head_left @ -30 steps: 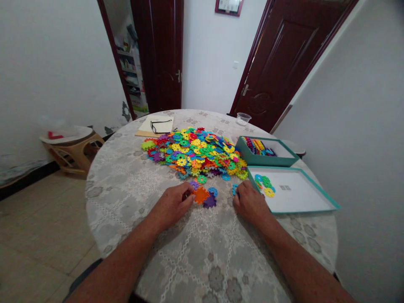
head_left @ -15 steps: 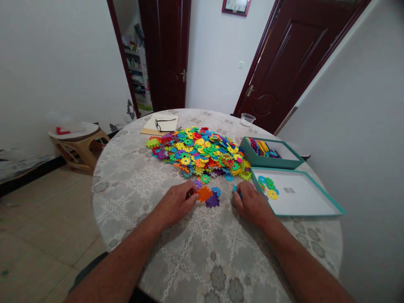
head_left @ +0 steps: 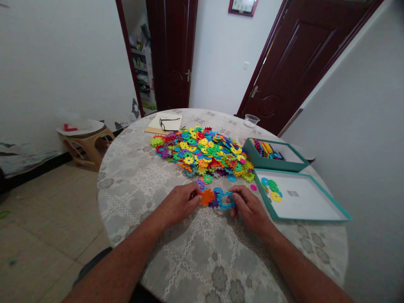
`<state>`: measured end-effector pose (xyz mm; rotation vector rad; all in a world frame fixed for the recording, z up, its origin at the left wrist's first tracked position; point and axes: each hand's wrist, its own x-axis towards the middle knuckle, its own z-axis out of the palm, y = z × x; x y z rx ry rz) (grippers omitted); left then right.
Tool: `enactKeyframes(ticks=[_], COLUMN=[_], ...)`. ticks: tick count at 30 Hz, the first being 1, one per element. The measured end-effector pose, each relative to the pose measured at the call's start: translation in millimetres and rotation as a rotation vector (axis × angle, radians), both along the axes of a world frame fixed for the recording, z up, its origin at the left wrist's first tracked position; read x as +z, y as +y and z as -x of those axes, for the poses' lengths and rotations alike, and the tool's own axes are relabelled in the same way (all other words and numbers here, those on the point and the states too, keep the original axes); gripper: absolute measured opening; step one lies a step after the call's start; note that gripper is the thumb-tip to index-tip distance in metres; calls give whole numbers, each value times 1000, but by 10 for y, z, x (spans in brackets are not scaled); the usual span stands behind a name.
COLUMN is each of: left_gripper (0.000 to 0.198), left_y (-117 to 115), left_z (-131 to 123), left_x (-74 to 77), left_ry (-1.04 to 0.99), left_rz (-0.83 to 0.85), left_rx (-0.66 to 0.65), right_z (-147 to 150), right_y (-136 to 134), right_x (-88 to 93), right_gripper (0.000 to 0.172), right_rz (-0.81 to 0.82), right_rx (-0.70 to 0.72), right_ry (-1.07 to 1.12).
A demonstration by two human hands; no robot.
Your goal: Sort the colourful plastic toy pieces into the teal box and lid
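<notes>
Between the thumb and fingers of my left hand (head_left: 183, 203) is the edge of an orange toothed piece (head_left: 207, 197). My right hand (head_left: 248, 207) pinches a light blue square frame piece (head_left: 226, 200) with a hole in its middle. A dark purple toothed piece (head_left: 213, 200) lies between the two, partly covered by the blue frame. Just behind are a round blue piece (head_left: 217, 190), a light purple one (head_left: 200, 184) and a green one (head_left: 207, 179). A large pile of colourful pieces (head_left: 202, 149) spreads beyond my hands.
At the right stand a teal box (head_left: 274, 162) with sorted pieces and a teal-rimmed lid (head_left: 312, 219) with a few round pieces. Glasses (head_left: 162, 124) rest on a notebook (head_left: 172, 122) at the back left. A clear cup (head_left: 251, 120) stands at the far edge.
My right hand has lifted the light blue frame piece and brought it left, close to the purple piece. The view has shifted slightly.
</notes>
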<state>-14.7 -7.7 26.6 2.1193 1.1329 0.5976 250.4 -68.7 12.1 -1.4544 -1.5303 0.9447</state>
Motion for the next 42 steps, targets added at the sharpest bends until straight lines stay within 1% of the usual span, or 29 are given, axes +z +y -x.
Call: enactKeyframes(ticks=[2, 4, 10, 13, 16, 18, 20, 22, 23, 25, 27, 30, 32, 34, 35, 37, 40, 42], left_gripper=[16, 18, 22, 22, 19, 16, 14, 12, 11, 7, 10, 21, 28, 36, 40, 43, 40, 37], left_y=[-8, -19, -99, -139, -150, -139, -120, -100, -92, -82, -81, -95, -108, -118, -122, -127, -132, -131], left_z=[-4, -12, -68, -107, -125, -114, -85, -52, -38, -20, -19, -39, -60, -85, -98, -124, -153, -162], left_x=[21, 41, 75, 77, 67, 57, 51, 53, 56, 58, 47, -1, -45, -90, -110, -147, -191, -211], left_ry=[-7, -25, -114, -118, -84, -64, -55, -40, -31, -17, -15, -41, -68, -84, -87, -84, -79, -80], left_rz=[33, 66, 198, 229, 199, 154, 100, 41, 18, -5, -14, -55, -92, -127, -146, -187, -226, -223], left_rx=[-20, -39, -165, -172, -158, -133, -94, -43, -21, 0, -18, -57, -68, -76, -85, -109, -153, -180], right_z=[114, 177, 273, 325, 337, 310, 265, 225, 211, 199, 199, 190, 173, 164, 166, 185, 225, 236], right_y=[-32, -45, -89, -116, -125, -111, -79, -41, -24, 2, 13, 12, 4, -7, -14, -26, -34, -30], right_x=[-20, -38, -42, -29, -19, -19, -27, -40, -48, -65, -80, -86, -70, -35, -14, 24, 48, 52], right_gripper=[31, 30, 24, 21, 20, 18, 18, 20, 20, 14, 7, 7, 10, 13, 14, 16, 20, 22], right_rz=[19, 32, 26, 24, 7, -87, -225, -304, -307, -274, -249, -285, -344, -370, -358, -280, -150, -117], right_rx=[66, 98, 108, 115, 146, 140, 122, 145, 170, 206, 211, 208, 190, 166, 165, 198, 256, 254], right_ry=[21, 10, -37, -43, -55, -161, -337, -512, -579, -676, -720, -683, -591, -477, -426, -356, -307, -285])
